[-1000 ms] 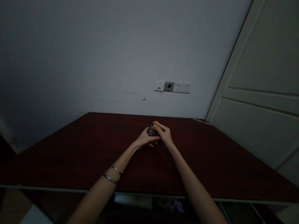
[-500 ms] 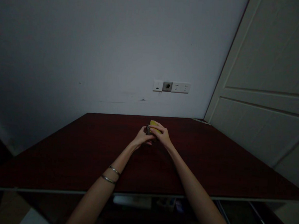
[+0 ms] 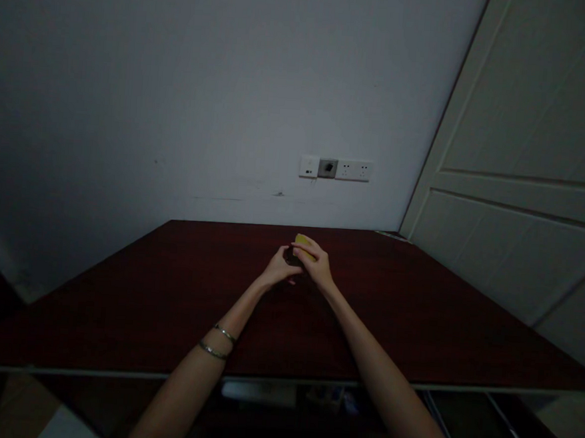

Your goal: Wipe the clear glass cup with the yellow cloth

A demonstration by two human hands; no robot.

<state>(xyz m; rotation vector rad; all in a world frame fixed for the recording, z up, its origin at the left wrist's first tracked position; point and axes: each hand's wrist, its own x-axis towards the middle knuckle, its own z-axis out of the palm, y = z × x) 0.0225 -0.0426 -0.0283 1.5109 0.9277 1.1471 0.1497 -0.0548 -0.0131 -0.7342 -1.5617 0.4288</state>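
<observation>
Both my hands meet over the far middle of a dark red table [image 3: 166, 303]. My right hand [image 3: 314, 266] is closed over a small yellow object [image 3: 302, 239], whose top edge shows above my fingers. My left hand [image 3: 279, 270] is curled against a small dark object [image 3: 290, 253] pressed next to the yellow one. Most of both objects is hidden by my fingers. Two thin bracelets [image 3: 218, 342] sit on my left forearm.
A white wall stands just behind the table, with a row of sockets [image 3: 337, 169]. A pale panelled door [image 3: 525, 182] fills the right side. Below the table's near edge [image 3: 281, 380] lie dim objects on a lower level.
My hands have stayed together and shifted slightly left. The dark object, visible between them a second ago, is now mostly covered by my fingers.
</observation>
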